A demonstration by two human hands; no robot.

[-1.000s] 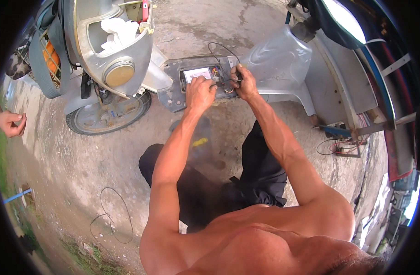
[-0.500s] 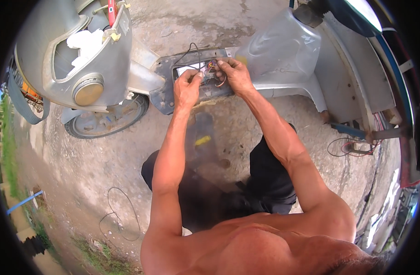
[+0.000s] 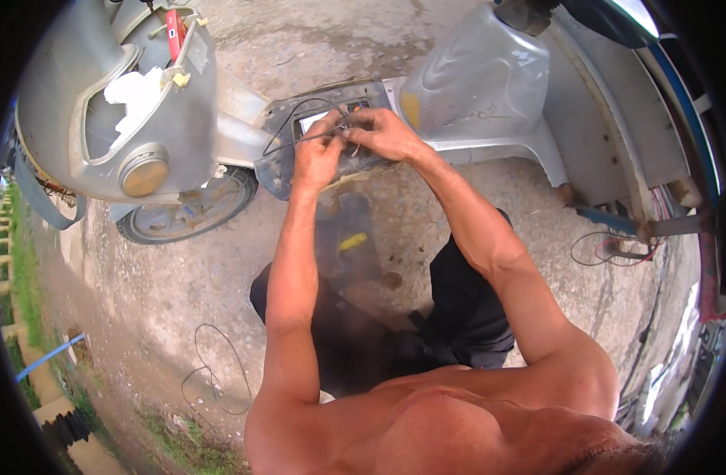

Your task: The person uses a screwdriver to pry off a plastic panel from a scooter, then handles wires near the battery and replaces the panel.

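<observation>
My left hand (image 3: 317,152) and my right hand (image 3: 384,131) meet over the open floorboard compartment (image 3: 299,131) of a silver scooter (image 3: 474,87). Both pinch thin dark wires (image 3: 299,119) that loop out of the compartment, next to a pale rectangular part inside it. The fingers hide where the wires join. The scooter's front shield with a round headlight (image 3: 143,174) and its front wheel (image 3: 190,212) stand at the left.
I squat on stained concrete in dark trousers (image 3: 458,309). A yellow-marked small object (image 3: 352,241) lies between my knees. A loose wire loop (image 3: 216,368) lies at lower left. Cables and tools (image 3: 608,245) lie at right beside a blue-edged frame. Grass borders the left.
The view has shifted so the scooter sits lower and more to the left. Both hands stay at the compartment and have closed in on the wires. The other person's hand at far left is out of view.
</observation>
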